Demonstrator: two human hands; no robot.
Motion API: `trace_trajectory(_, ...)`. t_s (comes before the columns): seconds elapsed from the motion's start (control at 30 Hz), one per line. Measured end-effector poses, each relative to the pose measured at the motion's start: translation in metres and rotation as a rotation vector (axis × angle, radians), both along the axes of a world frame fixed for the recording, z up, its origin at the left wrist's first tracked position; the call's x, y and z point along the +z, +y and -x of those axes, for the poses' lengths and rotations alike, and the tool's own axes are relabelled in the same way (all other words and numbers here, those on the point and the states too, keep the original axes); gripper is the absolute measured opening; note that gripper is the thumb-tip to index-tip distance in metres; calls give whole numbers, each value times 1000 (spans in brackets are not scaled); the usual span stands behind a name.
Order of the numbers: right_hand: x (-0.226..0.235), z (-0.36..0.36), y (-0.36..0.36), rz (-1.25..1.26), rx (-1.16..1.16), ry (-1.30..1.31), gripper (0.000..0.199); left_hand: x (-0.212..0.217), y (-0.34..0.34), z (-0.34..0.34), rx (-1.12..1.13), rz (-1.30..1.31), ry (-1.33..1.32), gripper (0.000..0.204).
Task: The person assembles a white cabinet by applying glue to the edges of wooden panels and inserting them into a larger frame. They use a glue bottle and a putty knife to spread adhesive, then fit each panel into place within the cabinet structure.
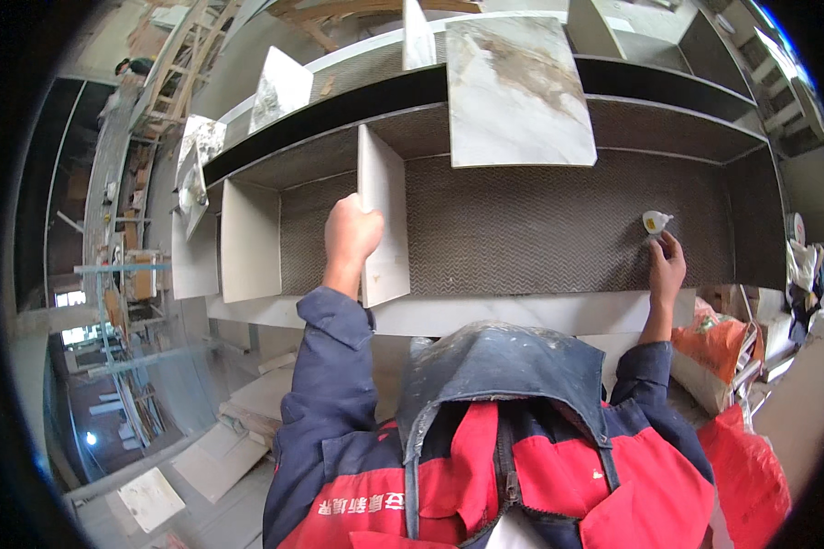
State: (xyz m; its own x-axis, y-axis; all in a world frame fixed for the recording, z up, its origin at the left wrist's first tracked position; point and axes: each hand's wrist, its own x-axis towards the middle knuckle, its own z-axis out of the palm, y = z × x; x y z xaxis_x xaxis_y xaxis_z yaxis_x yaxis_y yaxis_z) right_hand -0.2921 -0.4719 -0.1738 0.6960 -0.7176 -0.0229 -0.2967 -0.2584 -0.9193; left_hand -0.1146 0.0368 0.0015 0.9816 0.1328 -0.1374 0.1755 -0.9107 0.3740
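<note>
My left hand point(352, 240) is closed round the edge of an upright pale divider panel point(384, 224), which stands across a long cabinet frame point(558, 224) with a grey ribbed base. At the right part of the frame, my right hand point(668, 263) pinches a small white bottle point(655, 221) with a pointed tip and a yellow label. A marbled stone-look slab point(522, 91) with brown veining lies across the far edge of the frame. Left of my left hand stands another pale divider point(252, 240).
A second, similar frame point(366, 62) with upright marbled panels runs behind. An orange bag point(714, 339) and a red bag point(751, 476) sit at the lower right. Loose boards point(220, 457) lie at the lower left, near a wooden rack point(181, 69).
</note>
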Motion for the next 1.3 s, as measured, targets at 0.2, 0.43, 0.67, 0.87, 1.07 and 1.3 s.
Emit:
trace_trajectory(0.2,27,9,10,95,-77,-114,38,13,3,6,16,132,-5,33)
trace_trajectory(0.43,125,-19,73,-88,23,-307,37,3,23,17,-89,355,-41,46)
trace_trajectory(0.67,156,-22,102,-84,73,-295,36,15,28,44,6,688,26,69)
trace_trajectory(0.87,157,-2,115,-198,93,-322,31,29,29,69,-49,563,11,73)
trace_trajectory(1.07,156,0,132,-242,160,-278,27,55,21,78,-100,453,-23,80)
trace_trajectory(1.3,164,-9,143,-259,330,-233,26,50,7,13,-295,119,-56,86)
